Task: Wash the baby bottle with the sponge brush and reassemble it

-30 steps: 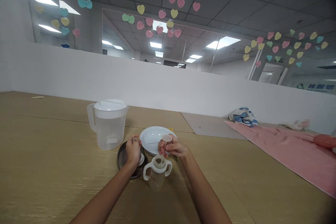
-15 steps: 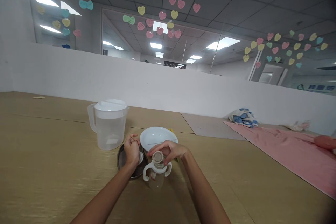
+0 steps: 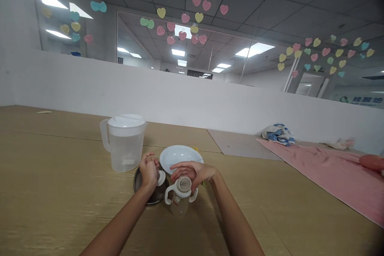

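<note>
A clear baby bottle (image 3: 179, 207) with a white two-handled collar (image 3: 169, 195) stands upright before me. In its mouth sits a round translucent piece with rings (image 3: 184, 184). My right hand (image 3: 199, 173) arches over the bottle top, thumb and fingers apart on either side of that piece; whether the fingertips touch it is hard to tell. My left hand (image 3: 149, 172) is closed, palm turned inward, over a dark round pan (image 3: 156, 197). A white round cap (image 3: 161, 178) shows at its palm side, partly covered by the hand.
A lidded translucent pitcher (image 3: 127, 142) stands behind my left hand. Beyond my right hand lies a white plate (image 3: 181, 153), with something yellow (image 3: 196, 149) at its edge. Farther right are a pink cloth (image 3: 324, 172) and a crumpled blue-and-white cloth (image 3: 279, 134).
The round translucent piece now sits lower and level in the bottle's mouth; before, it was tilted above it. My right fingers have spread wider. My left hand has shifted slightly left.
</note>
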Available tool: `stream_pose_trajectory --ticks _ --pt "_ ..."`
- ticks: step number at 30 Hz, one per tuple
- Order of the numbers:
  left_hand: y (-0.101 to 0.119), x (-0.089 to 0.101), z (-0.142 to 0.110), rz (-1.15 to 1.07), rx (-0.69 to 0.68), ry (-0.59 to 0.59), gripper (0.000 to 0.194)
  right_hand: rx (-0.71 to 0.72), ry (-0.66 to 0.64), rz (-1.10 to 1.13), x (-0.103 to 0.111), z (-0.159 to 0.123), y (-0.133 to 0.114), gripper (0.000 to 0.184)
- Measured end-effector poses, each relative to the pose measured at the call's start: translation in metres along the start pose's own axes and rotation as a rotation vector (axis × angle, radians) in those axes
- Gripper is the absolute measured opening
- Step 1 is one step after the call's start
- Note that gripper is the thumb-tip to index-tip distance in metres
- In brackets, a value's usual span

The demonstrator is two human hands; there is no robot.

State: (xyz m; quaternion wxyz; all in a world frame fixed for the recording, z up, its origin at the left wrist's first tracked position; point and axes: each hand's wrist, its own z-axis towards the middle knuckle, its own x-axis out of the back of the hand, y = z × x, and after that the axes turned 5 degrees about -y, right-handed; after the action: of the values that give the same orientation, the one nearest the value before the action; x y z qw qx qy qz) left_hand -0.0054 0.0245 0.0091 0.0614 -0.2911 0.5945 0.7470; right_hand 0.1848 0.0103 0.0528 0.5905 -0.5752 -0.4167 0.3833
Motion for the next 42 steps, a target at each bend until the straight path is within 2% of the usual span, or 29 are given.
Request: stream_pose_trajectory --ticks 3,7,9,11,19,23,26,31,37,39,42 --pt "0.006 -0.001 0.001 -0.149 0.004 -0.013 0.023 0.127 0.131 0.083 -0.004 0.003 -0.002 0.078" --pt "0.016 -0.002 0.001 -0.293 0.034 -0.071 0.018 0.299 0.484 0.092 -0.006 0.015 0.0 0.048" --pt "0.022 -0.002 0.0 -0.353 0.052 -0.092 0.017 0.293 0.663 -0.014 -0.004 0.023 0.004 0.038" --pt "0.026 -0.002 0.001 -0.412 0.075 -0.1 0.018 0.25 0.754 -0.14 -0.002 0.029 0.009 0.034" --pt "0.025 0.003 0.008 -0.627 0.254 -0.105 0.02 0.118 0.628 -0.458 -0.008 0.042 0.021 0.056" --pt "0.021 0.006 0.008 -0.686 0.32 -0.152 0.016 0.086 0.596 -0.485 -0.012 0.043 0.019 0.055" --pt "0.018 0.006 0.007 -0.683 0.341 -0.188 0.018 0.085 0.624 -0.522 -0.013 0.044 0.019 0.044" --pt "0.014 0.002 0.007 -0.577 0.305 -0.209 0.02 0.103 0.718 -0.572 -0.013 0.046 0.019 0.032" --pt "0.011 -0.004 -0.001 -0.331 0.11 -0.207 0.014 0.227 0.903 -0.462 -0.005 0.05 0.027 0.031" --pt "0.009 -0.005 -0.006 -0.138 -0.023 -0.248 0.011 0.26 0.941 -0.37 -0.001 0.051 0.03 0.032" --pt "0.006 -0.005 -0.011 0.282 -0.252 -0.333 0.014 0.291 0.984 -0.29 0.003 0.052 0.032 0.033"
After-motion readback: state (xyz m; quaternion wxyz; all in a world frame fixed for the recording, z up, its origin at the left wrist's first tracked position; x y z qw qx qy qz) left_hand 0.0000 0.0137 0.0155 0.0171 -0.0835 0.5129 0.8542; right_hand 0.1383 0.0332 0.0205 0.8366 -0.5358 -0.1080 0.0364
